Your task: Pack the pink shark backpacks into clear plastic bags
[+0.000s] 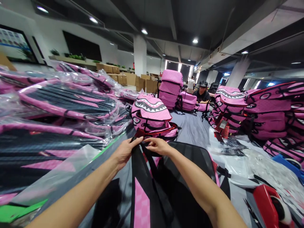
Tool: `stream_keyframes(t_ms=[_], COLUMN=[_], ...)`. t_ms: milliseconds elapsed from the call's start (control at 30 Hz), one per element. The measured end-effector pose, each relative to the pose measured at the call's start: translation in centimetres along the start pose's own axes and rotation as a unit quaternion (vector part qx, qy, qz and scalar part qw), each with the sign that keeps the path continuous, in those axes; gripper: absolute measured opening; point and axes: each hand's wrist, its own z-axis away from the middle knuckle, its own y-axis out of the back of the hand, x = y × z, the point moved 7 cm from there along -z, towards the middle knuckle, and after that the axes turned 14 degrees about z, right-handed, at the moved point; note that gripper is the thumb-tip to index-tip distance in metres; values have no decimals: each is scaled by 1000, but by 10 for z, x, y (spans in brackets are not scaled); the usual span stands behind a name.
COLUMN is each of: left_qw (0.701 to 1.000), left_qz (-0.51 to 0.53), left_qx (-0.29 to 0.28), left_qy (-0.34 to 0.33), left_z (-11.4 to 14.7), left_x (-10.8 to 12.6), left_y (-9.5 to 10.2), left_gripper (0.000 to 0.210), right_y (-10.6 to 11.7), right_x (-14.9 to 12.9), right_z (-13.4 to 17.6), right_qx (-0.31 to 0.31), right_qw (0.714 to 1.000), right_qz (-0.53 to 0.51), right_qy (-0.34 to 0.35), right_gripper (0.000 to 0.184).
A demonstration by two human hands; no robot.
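A backpack (190, 158) with a black back panel and pink edging lies in front of me. One black shoulder strap (140, 177), marked with a pink checkered patch, stretches up toward both hands. My left hand (127, 151) is closed on the strap's upper end, thumb pressed forward. Close beside it, my right hand (158, 146) has curled fingers pinching at the same strap end; the exact spot between the fingertips is too small to make out. Just beyond the fingers sits a pink backpack with a shark-mouth print (152, 110), and a dark red tag (140, 133) shows near the fingertips.
Plastic-wrapped pink and black backpacks (68, 101) pile up at left. More pink backpacks (268, 117) are stacked at right. A red tape dispenser (264, 202), scissors (251, 211) and clear plastic bags (266, 167) lie at right. Another person (201, 95) sits at the far end.
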Motion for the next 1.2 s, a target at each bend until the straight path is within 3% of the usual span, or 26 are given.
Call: stream_keyframes(t_ms=[67,133,233,300,400,467,567,633,667,767,867,1067,1133,1200], left_qw=[999,996,993,992,987,982,975,973,973,973,969,952,959,966], left_qz=[16,33,52,30,-10,-19,-30,-28,-22,-4,-17,-99,-78,-45], left_qx=[-41,-82,-101,-95,-121,-134,-129,-131,-132,-129,-134,-88,-85,-103], left_qy=[-6,-8,-44,-80,-106,-129,-177,-189,-190,-190,-205,-277,-259,-231], left_z=[11,22,34,40,46,50,55,56,57,58,61,67,64,59], left_x=[18,29,37,42,46,51,57,56,55,53,55,53,50,49], left_y=[-13,-22,-25,-27,-40,-50,-61,-66,-68,-67,-64,-56,-54,-57], left_gripper=[57,58,57,57,56,55,48,46,45,43,39,37,42,45], right_y=[-3,1,17,27,30,34,56,69,70,61,56,65,67,67], right_x=[-17,-24,-22,-26,-39,-43,-45,-50,-53,-56,-58,-72,-69,-58], right_z=[-4,1,11,18,23,21,18,24,28,39,47,44,45,53], right_qx=[-96,-140,-89,-74,-131,-133,2,101,120,68,32,85,88,88], right_qw=[987,969,964,964,966,974,991,968,956,961,962,873,877,909], right_qz=[-122,-196,-250,-250,-190,-128,48,186,225,190,163,423,425,373], right_qy=[53,59,32,53,116,130,127,136,148,191,215,228,206,164], right_gripper=[22,18,23,28,31,24,13,13,12,2,10,10,12,21])
